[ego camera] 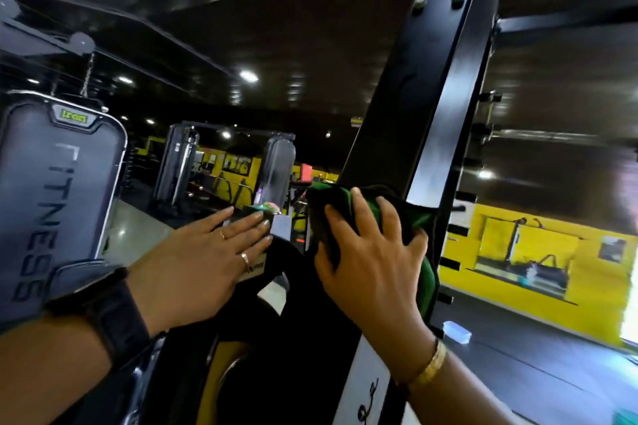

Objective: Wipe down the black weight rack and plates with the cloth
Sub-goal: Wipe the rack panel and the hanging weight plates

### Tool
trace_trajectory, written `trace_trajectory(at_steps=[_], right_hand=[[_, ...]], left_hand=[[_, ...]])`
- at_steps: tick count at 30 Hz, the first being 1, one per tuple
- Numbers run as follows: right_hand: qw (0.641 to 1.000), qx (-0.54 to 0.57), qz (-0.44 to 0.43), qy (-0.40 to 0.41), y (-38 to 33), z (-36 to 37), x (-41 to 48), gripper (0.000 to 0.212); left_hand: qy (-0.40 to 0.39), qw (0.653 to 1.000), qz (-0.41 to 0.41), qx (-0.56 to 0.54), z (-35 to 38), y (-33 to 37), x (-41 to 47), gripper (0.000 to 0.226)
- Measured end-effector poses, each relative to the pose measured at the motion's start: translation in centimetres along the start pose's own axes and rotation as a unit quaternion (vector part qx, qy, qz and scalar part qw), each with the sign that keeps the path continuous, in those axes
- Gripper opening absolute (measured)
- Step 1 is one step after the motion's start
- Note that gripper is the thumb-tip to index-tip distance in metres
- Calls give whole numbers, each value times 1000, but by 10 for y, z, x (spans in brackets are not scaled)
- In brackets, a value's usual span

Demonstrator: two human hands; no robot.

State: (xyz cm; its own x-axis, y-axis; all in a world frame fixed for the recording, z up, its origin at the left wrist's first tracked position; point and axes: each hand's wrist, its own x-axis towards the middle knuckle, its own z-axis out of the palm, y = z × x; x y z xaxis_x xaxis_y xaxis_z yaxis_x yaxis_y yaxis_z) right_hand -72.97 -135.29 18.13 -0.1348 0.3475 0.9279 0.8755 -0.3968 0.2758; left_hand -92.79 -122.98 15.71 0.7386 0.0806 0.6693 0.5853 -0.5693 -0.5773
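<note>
A tall black upright of the weight rack [407, 107] rises through the middle of the head view. My right hand [371, 259] presses a green and black cloth [419, 228] against this upright, fingers spread and curled over the cloth. My left hand [203, 259] lies flat with straight fingers on a black part of the rack just left of the upright. Below my hands a black weight plate with a yellow centre [221, 376] hangs on the rack, partly hidden by my left forearm.
A grey machine cover marked FITNESS [51, 203] stands close on the left. More grey gym machines [276, 169] stand further back. A yellow wall [538, 259] runs along the right, beyond dark floor. A small pale bottle [456, 331] lies on the floor right of the rack.
</note>
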Motion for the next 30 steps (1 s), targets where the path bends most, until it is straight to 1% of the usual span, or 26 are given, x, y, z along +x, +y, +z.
trace_trajectory(at_steps=[4, 6, 8, 10, 11, 13, 14, 15, 16, 18, 19, 22, 24, 26, 28, 30], right_hand=[[996, -39, -74, -27, 24, -1, 43, 49], [994, -51, -86, -43, 35, -4, 65, 51], [993, -59, -79, -56, 43, -6, 87, 55], [994, -58, -67, -57, 51, -7, 108, 58], [996, -56, -58, -50, 57, -7, 119, 58], [997, -54, -38, -42, 66, -7, 139, 58], [997, -54, -26, -41, 68, -6, 147, 56], [997, -56, -15, -42, 69, -5, 154, 55], [997, -63, -9, -44, 68, -5, 158, 55], [995, -77, -19, -53, 63, -6, 157, 60], [994, -83, -39, -59, 61, -6, 150, 63], [984, -98, -139, -56, 61, -3, 126, 63], [979, -92, -172, -60, 69, -5, 129, 58], [978, -91, -168, -77, 79, -10, 148, 57], [981, -97, -147, -86, 88, -13, 172, 56], [985, -95, -124, -79, 100, -14, 196, 54]], left_hand=[[48, 997, -15, -54, 3, 5, -1, 57], [65, 996, -11, -60, 6, 5, -2, 55], [65, 996, -9, -68, 8, 4, -7, 54], [44, 997, -20, -68, 5, 1, -11, 51], [23, 997, -28, -72, -4, 2, -11, 55], [-3, 997, -11, -73, -8, 1, -10, 72], [3, 997, -14, -71, -6, -2, -12, 67], [10, 997, -14, -78, -8, -3, -13, 57], [7, 995, -22, -97, -7, -3, -15, 53], [-10, 989, -49, -139, -1, -3, -16, 57], [-8, 988, -61, -143, 3, 0, -16, 60], [72, 976, -94, -181, -6, 27, 10, 65], [118, 963, -104, -218, -19, 45, 37, 64], [146, 950, -118, -248, -27, 55, 64, 63], [169, 947, -117, -249, -36, 54, 93, 63], [157, 951, -109, -245, -50, 44, 124, 62]])
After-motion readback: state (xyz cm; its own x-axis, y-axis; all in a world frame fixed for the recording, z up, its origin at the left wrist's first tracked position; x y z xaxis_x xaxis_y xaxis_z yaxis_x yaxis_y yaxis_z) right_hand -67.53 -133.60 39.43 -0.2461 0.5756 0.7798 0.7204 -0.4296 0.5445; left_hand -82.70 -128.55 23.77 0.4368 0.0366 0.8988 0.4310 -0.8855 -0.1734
